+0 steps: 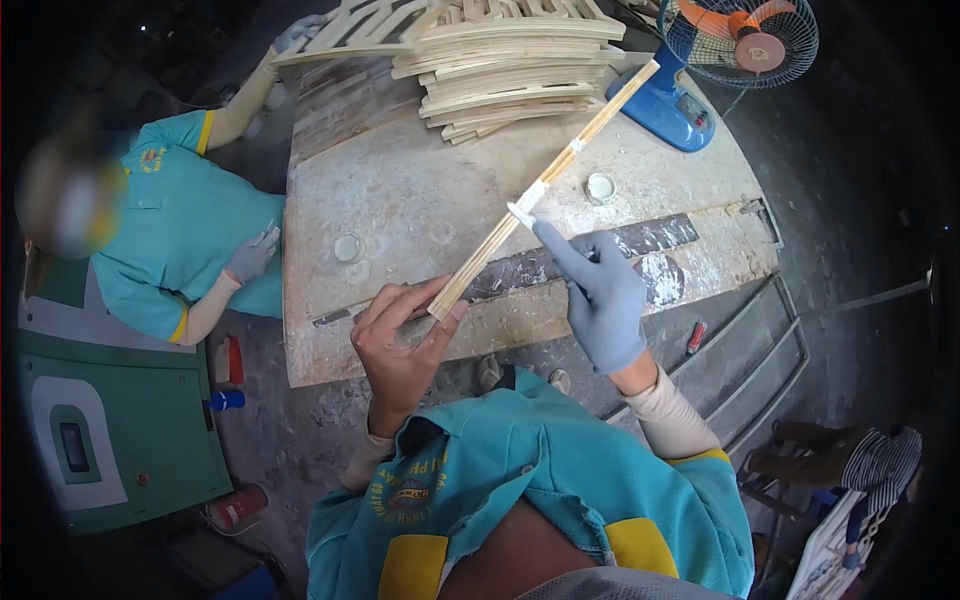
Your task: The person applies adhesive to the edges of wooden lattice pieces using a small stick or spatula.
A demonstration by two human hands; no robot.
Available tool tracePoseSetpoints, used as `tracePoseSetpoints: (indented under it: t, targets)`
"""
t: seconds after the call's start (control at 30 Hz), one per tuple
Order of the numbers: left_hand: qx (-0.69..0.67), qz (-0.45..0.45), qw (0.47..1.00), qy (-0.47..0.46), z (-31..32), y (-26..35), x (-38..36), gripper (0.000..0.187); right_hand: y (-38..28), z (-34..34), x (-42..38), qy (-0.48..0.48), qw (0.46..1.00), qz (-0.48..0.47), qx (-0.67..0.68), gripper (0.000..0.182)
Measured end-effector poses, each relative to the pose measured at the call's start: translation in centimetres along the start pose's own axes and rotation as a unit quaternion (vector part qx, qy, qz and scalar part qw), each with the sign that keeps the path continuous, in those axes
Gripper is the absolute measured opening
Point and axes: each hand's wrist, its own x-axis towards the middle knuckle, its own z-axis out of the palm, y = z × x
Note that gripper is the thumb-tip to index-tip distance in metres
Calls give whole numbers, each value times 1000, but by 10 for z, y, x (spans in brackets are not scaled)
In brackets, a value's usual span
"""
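My left hand [400, 340], ungloved, grips the near end of a long, narrow wooden piece [482, 256], pinching it between thumb and fingers. The piece slants up and away over the table, with white paste smeared on its middle. My right hand [606, 300], in a grey glove, is closed around a small tool with a white-coated tip, which looks like a putty knife [521, 215]. That tip touches the wood beside the paste; the handle is mostly hidden in my fist. A small round dish of white paste [600, 188] lies just beyond my right hand.
Curved slatted wooden panels [510, 85] are stacked at the table's back. A blue fan [680, 110] stands at the back right. Another dish [347, 248] and a paste-stained strip [520, 272] lie on the table [400, 190]. A co-worker [190, 210] stands left, one gloved hand on a panel.
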Motion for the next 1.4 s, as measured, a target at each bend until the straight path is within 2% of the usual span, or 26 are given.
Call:
tracePoseSetpoints:
  t: [0.07, 0.13, 0.27, 0.37, 0.43, 0.47, 0.53, 0.63, 0.77, 0.83, 0.87, 0.93, 1.0, 1.07, 1.13, 1.2, 1.4]
  targets:
    - [7, -2, 1000, -5, -2, -4, -4, 33, 1, -6, -8, -13, 1000, -10, -24, 60]
    - [11, 1, 1000, -7, -1, -9, -9, 33, 4, -18, -16, -35, 999, 13, 9, 62]
    - [15, 4, 1000, -15, -1, -9, -11, 35, 0, -25, -12, -25, 999, 35, 18, 64]
    - [9, 4, 1000, -20, 1, -8, -13, 35, -11, -19, -9, -21, 999, 28, -28, 64]
    - [8, 9, 1000, -14, 1, -8, -11, 36, -24, -21, -13, -85, 996, -5, -16, 64]
    - [7, 10, 1000, -10, 1, -8, -11, 38, -23, -21, -14, -86, 996, -4, -16, 64]
    - [6, 1, 1000, -15, 0, -6, -10, 36, -21, -23, -14, -88, 994, 11, 70, 65]
    - [5, -12, 1000, -21, 1, -3, -11, 34, -7, -19, -3, -43, 998, 45, 12, 66]
    - [3, -18, 1000, -20, 0, -2, -7, 34, -18, -18, -10, -75, 997, 11, 28, 65]
    - [13, -12, 1000, -14, 0, -4, -8, 35, -18, -24, -17, -186, 967, 41, 169, 58]
    - [22, -5, 1000, -8, 0, -6, -7, 36, -8, -26, -17, -181, 968, 44, 168, 58]
    - [11, -14, 1000, -8, 0, -7, -5, 33, 33, -32, -14, -122, 966, 92, 208, 39]
    - [0, -26, 1000, -10, -1, -9, -4, 31, 87, -36, 0, -87, 983, 156, 42, 28]
    - [-5, -39, 999, 11, 0, -14, -3, 28, 129, -35, 25, -146, 943, 275, -121, 24]
    - [-25, -45, 998, 35, 5, -15, 0, 28, 177, -15, 40, -208, 909, 323, -163, 28]
    - [-42, -56, 996, 57, 6, -14, 2, 28, 206, 12, 52, -217, 902, 330, -173, 31]
    - [-37, -73, 994, 72, 4, -16, 5, 28, 249, 70, 76, -270, 872, 331, -239, 31]
